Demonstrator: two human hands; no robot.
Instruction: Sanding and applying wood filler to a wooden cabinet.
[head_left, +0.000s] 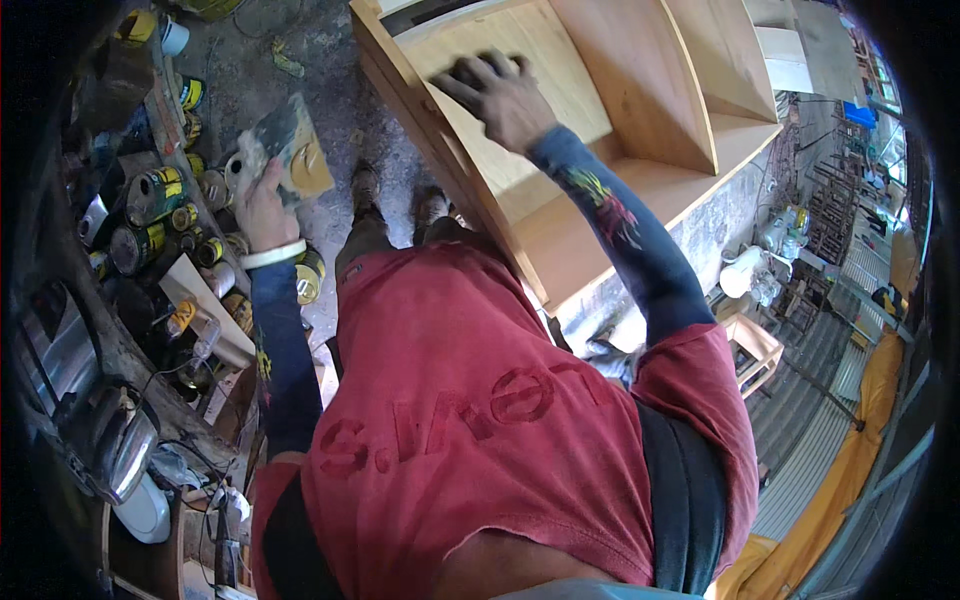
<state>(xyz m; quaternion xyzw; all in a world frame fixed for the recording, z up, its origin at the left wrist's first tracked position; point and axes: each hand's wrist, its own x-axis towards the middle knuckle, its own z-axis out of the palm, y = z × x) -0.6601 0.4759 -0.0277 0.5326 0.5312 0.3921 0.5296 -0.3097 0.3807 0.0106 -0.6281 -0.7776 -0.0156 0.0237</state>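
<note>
My left hand (264,212) is closed on a flat, smeared putty board (279,132) with a mound of tan paste (309,168) on it. It is held over the floor, beside the shelf with cans. My right hand (507,103) reaches inside a light wooden cabinet (640,105), over its pale inner panel (565,85). Its fingers are bent, dark and smeared by motion, so I cannot make out whether something is in them. The cabinet has upright dividers with curved front edges.
Several paint cans (156,195) crowd the left side behind a wooden rail. A shiny metal appliance (125,445) stands at the lower left. My shoes (367,188) are on the stained concrete floor (330,60). A small wooden frame (755,350) and a white container (740,272) lie to the right.
</note>
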